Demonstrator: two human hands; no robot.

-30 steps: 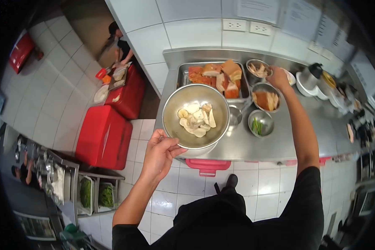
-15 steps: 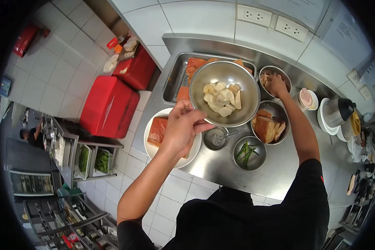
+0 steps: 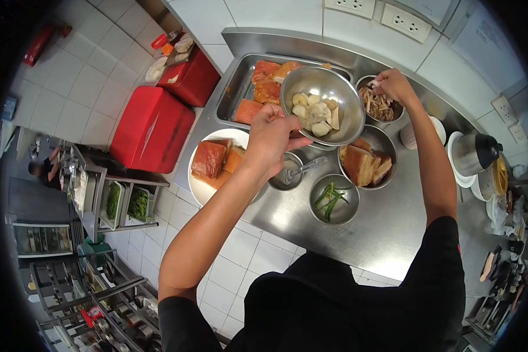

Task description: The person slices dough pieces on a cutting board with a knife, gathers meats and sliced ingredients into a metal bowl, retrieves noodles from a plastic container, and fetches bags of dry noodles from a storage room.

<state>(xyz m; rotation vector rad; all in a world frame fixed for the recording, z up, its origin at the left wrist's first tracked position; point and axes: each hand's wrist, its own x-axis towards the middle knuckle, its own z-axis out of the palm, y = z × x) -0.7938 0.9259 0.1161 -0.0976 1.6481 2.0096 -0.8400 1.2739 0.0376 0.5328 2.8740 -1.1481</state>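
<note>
Steel bowl (image 3: 350, 105): we find the left hand (image 3: 274, 138) pinching its rim, presumably to avoid the pale slices (image 3: 317, 112); the right hand (image 3: 396, 87) pinches a morsel (image 3: 375, 85) above brown strips (image 3: 379, 108).

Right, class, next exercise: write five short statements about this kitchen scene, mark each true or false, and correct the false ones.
1. The left hand grips the rim of a steel bowl holding pale slices. True.
2. The right hand lies flat on the worktop. False: it is up by the brown strips, fingers bent.
3. The long green pieces lie in a small bowl. True.
4. The white plate is bare. False: chunks of reddish meat lie on it.
5. The large red box stands on the worktop. False: it stands apart from the worktop, off to the left.
</note>
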